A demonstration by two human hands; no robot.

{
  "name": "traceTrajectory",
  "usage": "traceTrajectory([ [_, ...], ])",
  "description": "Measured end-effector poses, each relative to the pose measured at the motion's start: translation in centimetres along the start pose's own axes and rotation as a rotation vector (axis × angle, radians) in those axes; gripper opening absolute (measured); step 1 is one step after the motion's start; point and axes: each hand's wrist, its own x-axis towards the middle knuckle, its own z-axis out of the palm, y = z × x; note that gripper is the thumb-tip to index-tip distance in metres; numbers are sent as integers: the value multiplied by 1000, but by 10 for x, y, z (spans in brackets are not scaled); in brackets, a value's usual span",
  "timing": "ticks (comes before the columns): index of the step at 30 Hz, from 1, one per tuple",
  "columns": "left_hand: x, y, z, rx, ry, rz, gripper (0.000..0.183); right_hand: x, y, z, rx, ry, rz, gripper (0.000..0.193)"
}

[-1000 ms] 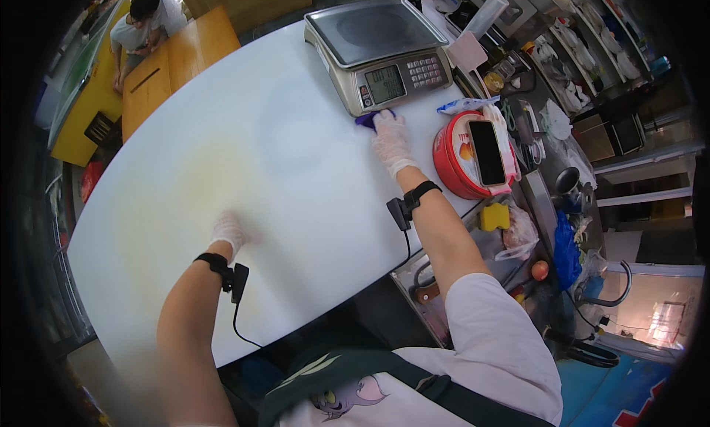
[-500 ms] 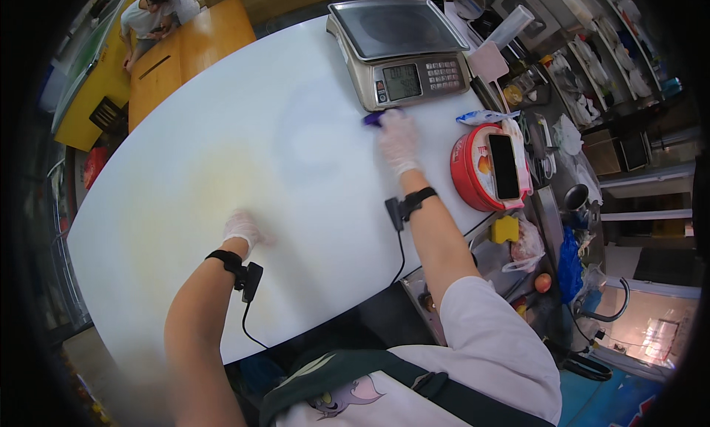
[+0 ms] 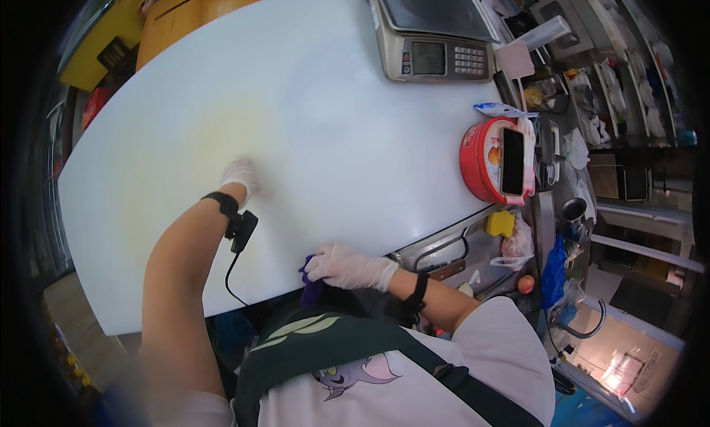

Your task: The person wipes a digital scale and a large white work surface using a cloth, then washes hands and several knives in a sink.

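My right hand (image 3: pixel 344 266), in a clear thin glove, is closed round a purple cloth (image 3: pixel 311 283) at the near edge of the white tabletop (image 3: pixel 318 146). Part of the cloth hangs down over that edge. My left hand (image 3: pixel 242 178), gloved the same way, presses on the tabletop left of the middle. Its fingers point away and are mostly hidden and blurred, so I cannot make out their pose. A faint yellowish tint shows on the surface around it.
A weighing scale (image 3: pixel 435 39) stands at the far right of the table. Below it are a blue-and-white packet (image 3: pixel 503 110) and a round red tin (image 3: pixel 484 161) with a phone (image 3: pixel 512 161) on top. A yellow sponge (image 3: pixel 501 223) lies by the sink area at right.
My right hand has swept the purple cloth from beside the scale down to the near edge. The left hand stays planted on the table. The view has tilted nearer to my body.
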Motion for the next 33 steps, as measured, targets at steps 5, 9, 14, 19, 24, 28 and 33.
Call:
traceTrajectory([
  [5,-4,-17,14,-58,147,-92,81,7,56,-126,232,402,55,24],
  [9,2,5,-7,39,45,80,59,-15,149,-171,-214,681,319,31],
  [14,-2,2,-3,25,21,-40,59,53,81,-52,-430,655,115,21],
  [19,-9,-20,12,-36,43,13,63,29,-15,52,-259,244,109,18],
  [24,-63,-23,38,-372,523,175,59,8,-29,45,268,37,75,28],
  [28,-117,-65,88,-815,584,121,44,16,-26,-7,103,422,358,31],
  [33,-230,-155,188,-1184,870,-128,24,72,10,46,-397,714,302,33],
])
